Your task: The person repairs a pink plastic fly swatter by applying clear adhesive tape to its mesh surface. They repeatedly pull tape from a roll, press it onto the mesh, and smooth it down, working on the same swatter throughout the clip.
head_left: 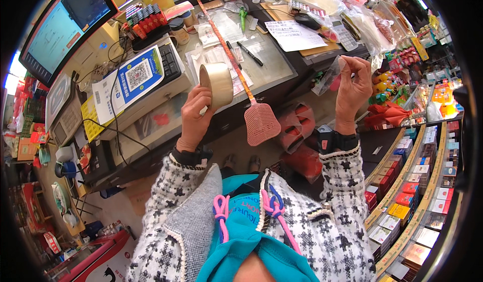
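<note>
Left hand (195, 112) grips the tape roll (222, 85) by one edge, probably leaving the outside free; right hand (354, 85) just pinches a clear strip (327, 79), guess it's clingy.

blue sheet (154, 60): QR code (139, 76) | white paper (296, 36): handwriting (283, 29) | teal top (244, 231): lettering (250, 205)

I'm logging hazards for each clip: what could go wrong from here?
The clear strip pinched in the right hand might fold or, if sticky, cling to itself. The swatter juts past the edge of the counter, near the left hand, so a nudge might knock it down. The tape roll, held at one side, might slip.
</note>
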Action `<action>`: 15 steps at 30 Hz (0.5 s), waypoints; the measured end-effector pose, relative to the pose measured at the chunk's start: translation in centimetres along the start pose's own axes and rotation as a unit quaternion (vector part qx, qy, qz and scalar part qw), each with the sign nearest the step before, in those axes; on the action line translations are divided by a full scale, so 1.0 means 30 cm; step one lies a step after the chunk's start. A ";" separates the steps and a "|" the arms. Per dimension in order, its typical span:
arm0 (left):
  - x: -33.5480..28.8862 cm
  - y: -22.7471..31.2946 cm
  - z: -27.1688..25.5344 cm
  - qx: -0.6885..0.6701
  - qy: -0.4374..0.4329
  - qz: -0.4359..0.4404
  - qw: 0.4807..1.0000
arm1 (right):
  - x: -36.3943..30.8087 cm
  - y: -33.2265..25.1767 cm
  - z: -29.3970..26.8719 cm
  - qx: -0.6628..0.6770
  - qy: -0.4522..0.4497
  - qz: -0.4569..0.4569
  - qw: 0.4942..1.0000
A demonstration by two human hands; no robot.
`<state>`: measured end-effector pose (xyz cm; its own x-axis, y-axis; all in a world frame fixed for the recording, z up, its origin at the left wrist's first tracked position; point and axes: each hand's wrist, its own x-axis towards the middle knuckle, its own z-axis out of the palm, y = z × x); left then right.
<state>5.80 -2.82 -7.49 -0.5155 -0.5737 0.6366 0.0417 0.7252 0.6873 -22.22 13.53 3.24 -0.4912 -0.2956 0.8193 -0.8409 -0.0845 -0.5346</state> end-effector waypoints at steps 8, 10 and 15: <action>-0.070 -0.022 -0.042 0.139 -0.088 0.016 0.986 | -0.015 -0.024 0.055 0.047 -0.026 0.029 0.998; -0.113 -0.054 -0.042 0.219 -0.132 -0.010 0.967 | -0.017 -0.025 0.057 0.040 -0.037 0.024 0.998; -0.191 -0.182 -0.069 0.386 -0.172 -0.059 0.904 | -0.033 -0.030 0.078 0.061 -0.047 0.050 0.996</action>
<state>10.30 -4.28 -14.17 -0.7190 -0.6081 0.3366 -0.5721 0.7928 0.2102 -20.45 11.66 2.43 -0.5429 -0.3950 0.7411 -0.7525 -0.1630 -0.6381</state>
